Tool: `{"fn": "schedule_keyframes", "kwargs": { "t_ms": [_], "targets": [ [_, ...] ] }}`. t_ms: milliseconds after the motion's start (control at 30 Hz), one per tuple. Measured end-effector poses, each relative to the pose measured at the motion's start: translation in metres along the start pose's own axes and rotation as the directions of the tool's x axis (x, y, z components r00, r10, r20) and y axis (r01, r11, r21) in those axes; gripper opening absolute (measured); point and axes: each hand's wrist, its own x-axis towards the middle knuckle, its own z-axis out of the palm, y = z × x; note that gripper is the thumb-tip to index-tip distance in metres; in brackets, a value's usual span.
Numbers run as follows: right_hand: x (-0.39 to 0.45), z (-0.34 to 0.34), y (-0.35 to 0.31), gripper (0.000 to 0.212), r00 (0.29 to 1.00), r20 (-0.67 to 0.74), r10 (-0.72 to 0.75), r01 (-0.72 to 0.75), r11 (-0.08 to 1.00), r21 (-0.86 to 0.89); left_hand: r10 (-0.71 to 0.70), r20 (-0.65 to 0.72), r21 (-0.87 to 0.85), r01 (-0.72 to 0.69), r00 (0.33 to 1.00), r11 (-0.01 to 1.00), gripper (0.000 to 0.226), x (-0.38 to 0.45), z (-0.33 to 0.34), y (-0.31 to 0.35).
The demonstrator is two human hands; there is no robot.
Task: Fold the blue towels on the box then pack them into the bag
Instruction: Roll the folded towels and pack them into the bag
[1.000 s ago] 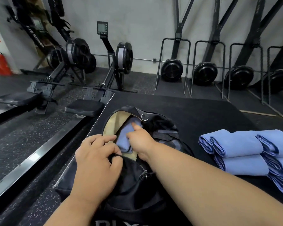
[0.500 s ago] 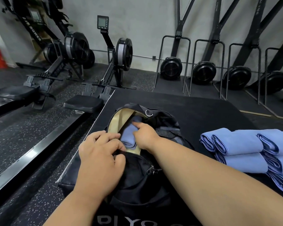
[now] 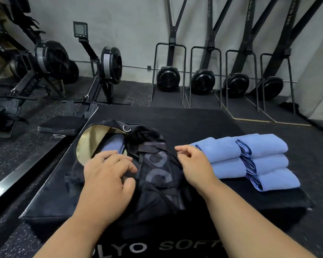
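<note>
Blue folded towels [image 3: 250, 159], stacked in a neat pile on the right side of the black padded box [image 3: 203, 125], folds facing the camera. One more blue towel [image 3: 113, 145] lies inside the black bag [image 3: 157, 175], visible through the open mouth against the tan lining [image 3: 93, 140].

Bag sits on the box left of the pile, mouth pointing away and to the left; metal ring [image 3: 126, 128] at its far rim. Pale lettering on the bag's side, partly readable only.

Left hand [image 3: 108, 177] rests on the bag's near edge at the opening, fingers bent over the black fabric; whether it actually grips the cloth, cannot tell. The packed towel lies just beyond its fingertips.

Right hand [image 3: 196, 164] hovers between bag and pile, fingers loosely curled, holding nothing. The nearest stacked towel lies just behind and right of it; contact not clear.

Box front shows white letters, cut off by the frame. Rowing machines [image 3: 104, 71] stand on the speckled floor to the left; black fan-wheel units [image 3: 168, 79] line the grey wall behind.
</note>
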Motion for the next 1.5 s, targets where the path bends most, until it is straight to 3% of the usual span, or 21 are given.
{"fn": "schedule_keyframes", "kwargs": {
  "t_ms": [133,267,333,533,633,733,833,933,1000,1100,1200,1267,1500],
  "targets": [
    [-0.009,-0.051,0.043,0.036,0.991,-0.136,-0.012,-0.004,0.993,-0.118,0.098,0.108,0.027,-0.101,0.989,0.994,0.021,-0.002,0.025,0.039],
    [-0.008,-0.080,0.069,0.039,0.980,-0.172,-0.104,0.064,0.973,-0.222,0.114,0.232,0.031,-0.124,0.966,0.992,0.021,0.000,0.053,0.074],
    [-0.003,-0.091,0.079,0.041,0.976,-0.192,-0.104,0.066,0.979,-0.195,0.105,0.273,0.035,-0.119,0.956,0.992,0.022,0.004,0.065,0.088],
    [0.017,-0.114,0.102,0.052,0.963,-0.269,0.031,-0.038,0.999,-0.020,0.018,0.321,0.087,-0.049,0.947,0.995,0.021,0.025,0.102,0.123],
    [0.027,-0.124,0.109,0.057,0.967,-0.245,0.073,-0.071,0.997,0.016,-0.136,0.362,0.022,0.137,0.922,0.990,0.025,0.038,0.126,0.141],
    [0.035,-0.128,0.113,0.062,0.972,-0.216,0.089,-0.086,0.996,0.021,-0.381,0.473,-0.085,0.472,0.794,0.878,0.028,0.055,0.150,0.157],
    [0.040,-0.128,0.115,0.068,0.979,-0.196,0.060,-0.060,0.998,0.007,-0.496,0.551,-0.180,0.676,0.671,0.715,0.040,0.074,0.178,0.164],
    [0.041,-0.130,0.117,0.074,0.981,-0.177,0.073,-0.075,0.997,-0.004,-0.569,0.621,-0.345,0.840,0.539,0.419,0.059,0.090,0.195,0.170],
    [0.040,-0.131,0.119,0.079,0.980,-0.180,0.079,-0.079,0.997,0.010,-0.603,0.642,-0.415,0.876,0.473,0.245,0.056,0.092,0.201,0.173],
    [0.039,-0.132,0.119,0.083,0.982,-0.172,0.080,-0.070,0.996,0.061,-0.614,0.612,-0.496,0.846,0.499,0.193,0.027,0.094,0.207,0.173],
    [0.037,-0.130,0.116,0.065,0.990,-0.130,0.055,-0.054,0.998,0.015,-0.593,0.588,-0.563,0.805,0.550,0.187,0.013,0.094,0.202,0.164],
    [0.035,-0.126,0.115,0.055,0.994,-0.105,0.015,-0.016,1.000,-0.010,-0.599,0.570,-0.564,0.798,0.562,0.212,0.011,0.092,0.196,0.155],
    [0.029,-0.115,0.110,0.024,1.000,-0.014,0.006,-0.005,0.997,0.081,-0.616,0.592,-0.585,0.803,0.519,0.114,0.025,0.087,0.177,0.142]
  ]
}}
